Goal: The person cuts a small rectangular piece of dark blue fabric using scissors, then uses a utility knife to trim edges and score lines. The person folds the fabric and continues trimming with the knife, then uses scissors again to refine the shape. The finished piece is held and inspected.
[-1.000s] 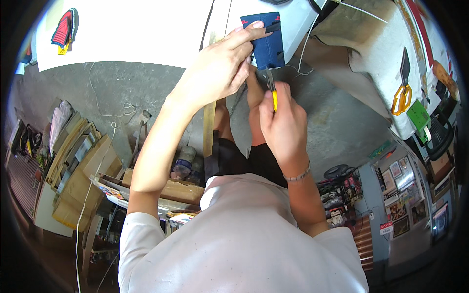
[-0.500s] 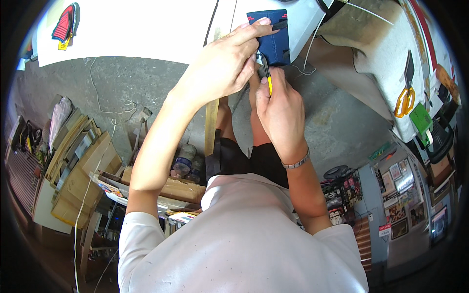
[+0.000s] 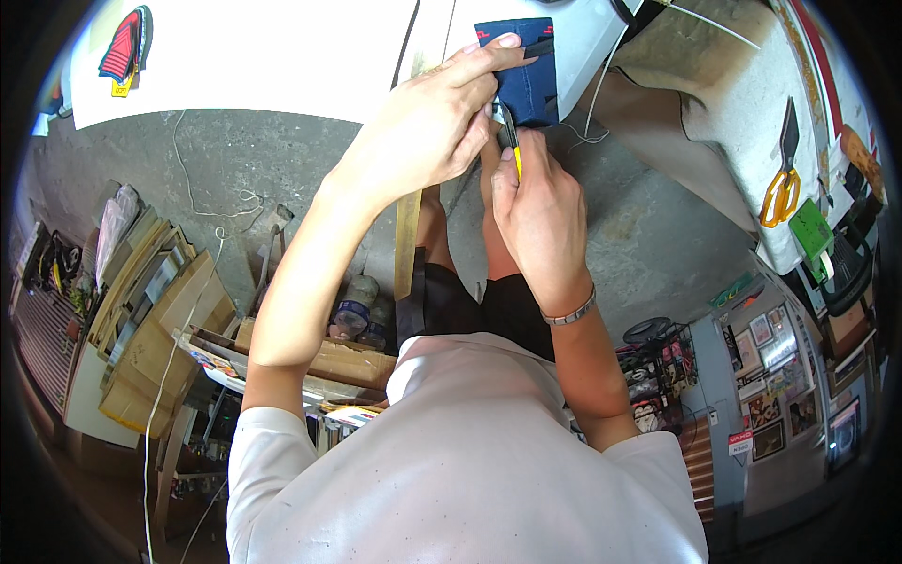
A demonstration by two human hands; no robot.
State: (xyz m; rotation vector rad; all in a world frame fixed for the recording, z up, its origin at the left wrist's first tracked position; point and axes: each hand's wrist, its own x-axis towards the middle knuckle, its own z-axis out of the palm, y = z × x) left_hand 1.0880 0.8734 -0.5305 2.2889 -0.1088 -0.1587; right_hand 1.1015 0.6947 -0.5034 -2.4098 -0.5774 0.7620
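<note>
Matt navy cloth piece point(image 3: 526, 70) pinched under the left fingers point(image 3: 489, 56), yellow plastic-handled tool point(image 3: 513, 150) with dull metal tip between right fingers point(image 3: 512, 179), smooth white table point(image 3: 282, 56) beyond, rough grey concrete floor point(image 3: 235, 169) below.

we see bright, even daylight that nearly washes out the white table point(image 3: 282, 56) at the top, soft shadows on the grey floor point(image 3: 648, 226), sharp focus at centre, and strong fisheye bending toward a black, dim rim.
</note>
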